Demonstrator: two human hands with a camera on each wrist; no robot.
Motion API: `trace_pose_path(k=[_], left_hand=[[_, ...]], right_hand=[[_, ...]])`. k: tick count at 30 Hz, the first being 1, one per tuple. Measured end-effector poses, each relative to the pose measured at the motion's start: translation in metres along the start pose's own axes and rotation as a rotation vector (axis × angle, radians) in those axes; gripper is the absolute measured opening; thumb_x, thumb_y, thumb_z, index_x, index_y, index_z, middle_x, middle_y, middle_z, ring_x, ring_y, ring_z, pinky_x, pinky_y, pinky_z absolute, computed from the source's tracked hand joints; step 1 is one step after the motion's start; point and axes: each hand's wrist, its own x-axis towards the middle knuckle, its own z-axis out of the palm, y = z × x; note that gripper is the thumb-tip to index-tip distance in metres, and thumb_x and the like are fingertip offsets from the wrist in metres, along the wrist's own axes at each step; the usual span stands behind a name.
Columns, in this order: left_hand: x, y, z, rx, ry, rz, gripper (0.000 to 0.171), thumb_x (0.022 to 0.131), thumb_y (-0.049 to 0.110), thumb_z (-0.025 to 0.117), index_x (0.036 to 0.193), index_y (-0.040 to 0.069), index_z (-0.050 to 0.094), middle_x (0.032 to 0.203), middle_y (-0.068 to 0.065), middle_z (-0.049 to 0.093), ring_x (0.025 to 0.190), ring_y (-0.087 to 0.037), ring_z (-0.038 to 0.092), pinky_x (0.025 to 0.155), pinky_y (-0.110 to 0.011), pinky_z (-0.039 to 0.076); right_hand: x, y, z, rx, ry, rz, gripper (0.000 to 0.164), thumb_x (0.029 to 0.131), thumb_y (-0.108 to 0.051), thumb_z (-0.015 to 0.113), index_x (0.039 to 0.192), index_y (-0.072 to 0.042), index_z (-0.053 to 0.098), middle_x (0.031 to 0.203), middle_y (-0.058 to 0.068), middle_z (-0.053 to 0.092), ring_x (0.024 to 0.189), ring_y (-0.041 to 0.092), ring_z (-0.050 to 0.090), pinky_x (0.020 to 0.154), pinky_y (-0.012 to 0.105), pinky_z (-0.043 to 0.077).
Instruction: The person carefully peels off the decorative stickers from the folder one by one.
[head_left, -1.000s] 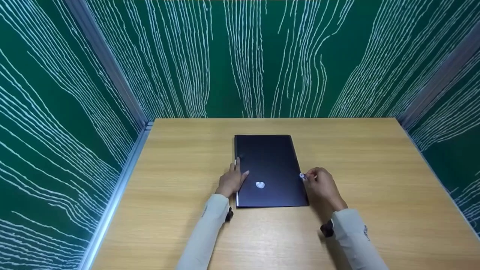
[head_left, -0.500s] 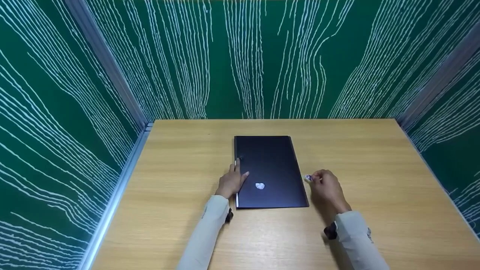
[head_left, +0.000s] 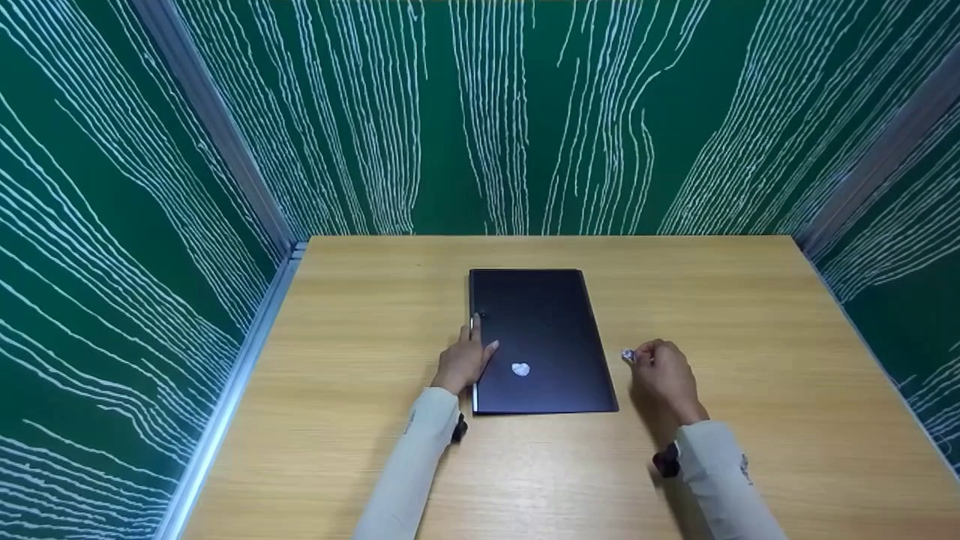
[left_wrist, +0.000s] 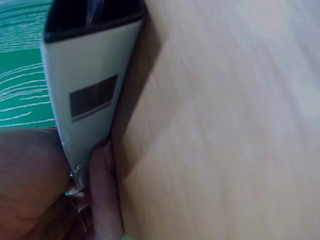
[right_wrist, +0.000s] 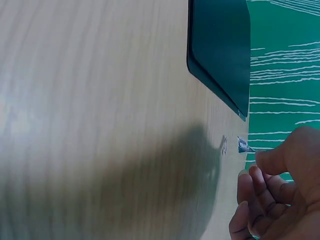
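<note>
A dark binder (head_left: 544, 322) lies flat on the table, its narrow side towards me. My left hand (head_left: 460, 364) rests along its left edge, thumb on the cover and straight fingers at the spine. The left wrist view shows the pale spine (left_wrist: 90, 65) with a dark label and a finger (left_wrist: 102, 195) lying against its lower side. On the cover near the front sits a small white patch (head_left: 520, 369). My right hand (head_left: 666, 375), to the right of the binder, pinches a small crumpled silvery-white piece (head_left: 628, 355) between thumb and fingertips, just above the tabletop.
The wooden table (head_left: 360, 322) reaches back to a green wall (head_left: 439, 150) with white streaked lines. Similar walls stand on both sides, with metal frame posts (head_left: 217, 127) at the corners. A dark wrist camera (head_left: 666, 460) sits under the right sleeve.
My right hand has moved right, carrying the silvery-white piece away from the binder's right edge. My left hand and the binder have stayed in place.
</note>
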Motion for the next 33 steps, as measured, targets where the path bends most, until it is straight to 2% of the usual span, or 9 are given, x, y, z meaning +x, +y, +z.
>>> trace_pose_path(k=[10, 18, 24, 33], left_hand=[[-0.001, 0.001, -0.001, -0.018, -0.020, -0.019, 0.070, 0.105, 0.046, 0.041, 0.159, 0.006, 0.020, 0.142, -0.021, 0.046, 0.077, -0.029, 0.063, 0.072, -0.047, 0.055], [0.004, 0.000, 0.001, -0.017, -0.033, -0.034, 0.071, 0.105, 0.048, 0.039, 0.160, 0.008, 0.018, 0.143, -0.019, 0.045, 0.073, -0.023, 0.056, 0.071, -0.043, 0.053], [0.003, -0.001, 0.002, -0.023, -0.041, -0.035, 0.072, 0.105, 0.049, 0.038, 0.160, 0.009, 0.016, 0.144, -0.019, 0.045, 0.074, -0.025, 0.059, 0.073, -0.045, 0.053], [0.004, -0.004, 0.004, -0.014, -0.045, -0.025, 0.072, 0.105, 0.050, 0.037, 0.160, 0.009, 0.015, 0.145, -0.018, 0.044, 0.064, -0.019, 0.051, 0.067, -0.041, 0.053]], right_hand=[[-0.003, 0.005, -0.006, 0.002, -0.015, 0.053, 0.025, 0.094, -0.010, 0.047, 0.103, 0.004, 0.065, 0.097, 0.019, 0.066, 0.080, 0.025, 0.060, 0.064, 0.030, 0.044], [-0.004, 0.008, -0.010, 0.004, -0.035, 0.110, 0.028, 0.099, -0.014, 0.042, 0.108, 0.002, 0.064, 0.103, 0.018, 0.066, 0.085, 0.026, 0.061, 0.069, 0.036, 0.048], [-0.006, 0.013, -0.012, 0.007, -0.041, 0.132, 0.030, 0.100, -0.015, 0.039, 0.110, 0.002, 0.063, 0.104, 0.018, 0.065, 0.087, 0.027, 0.060, 0.071, 0.037, 0.048], [-0.005, 0.020, -0.013, -0.016, -0.037, 0.139, 0.025, 0.096, -0.015, 0.051, 0.108, 0.002, 0.065, 0.105, 0.021, 0.066, 0.081, 0.025, 0.057, 0.064, 0.031, 0.041]])
